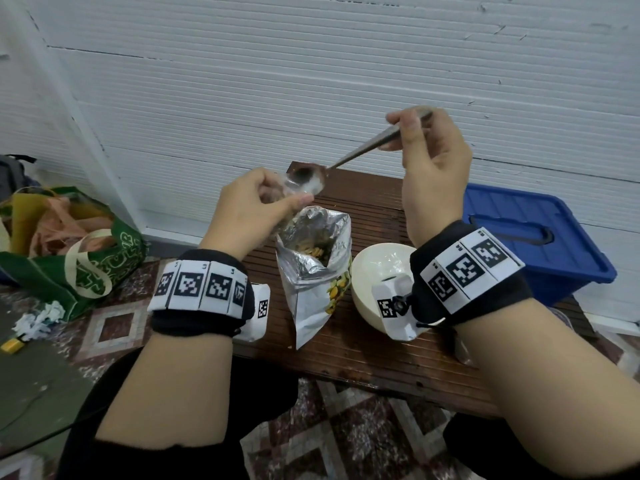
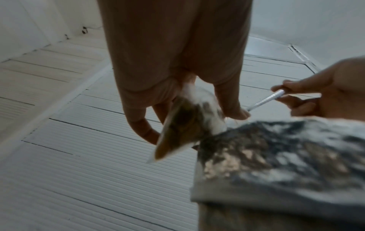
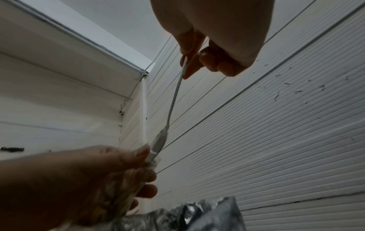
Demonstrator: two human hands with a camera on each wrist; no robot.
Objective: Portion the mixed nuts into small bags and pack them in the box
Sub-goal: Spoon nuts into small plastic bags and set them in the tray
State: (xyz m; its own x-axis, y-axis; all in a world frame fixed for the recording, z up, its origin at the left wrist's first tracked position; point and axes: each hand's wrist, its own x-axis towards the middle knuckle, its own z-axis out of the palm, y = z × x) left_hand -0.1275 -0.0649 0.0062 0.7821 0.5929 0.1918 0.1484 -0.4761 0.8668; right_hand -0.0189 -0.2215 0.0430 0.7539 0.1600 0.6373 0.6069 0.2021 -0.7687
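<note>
My left hand point(image 1: 258, 206) pinches a small clear bag point(image 2: 187, 123) with nuts in it, just above the open foil nut pouch point(image 1: 313, 261) that stands on the brown table point(image 1: 367, 348). My right hand point(image 1: 431, 168) grips the handle of a metal spoon point(image 1: 349, 157). The spoon's bowl sits at the mouth of the small bag and looks empty. In the right wrist view the spoon point(image 3: 173, 100) runs down from my fingers into the bag held by the left hand point(image 3: 94, 175). Nuts show inside the foil pouch point(image 2: 280, 157).
A cream bowl point(image 1: 377, 268) stands right of the pouch, under my right wrist. A blue lidded plastic box point(image 1: 533, 237) sits at the table's right end. A green tote bag point(image 1: 72, 244) and crumpled paper point(image 1: 38, 320) lie on the floor at left. A white wall is close behind.
</note>
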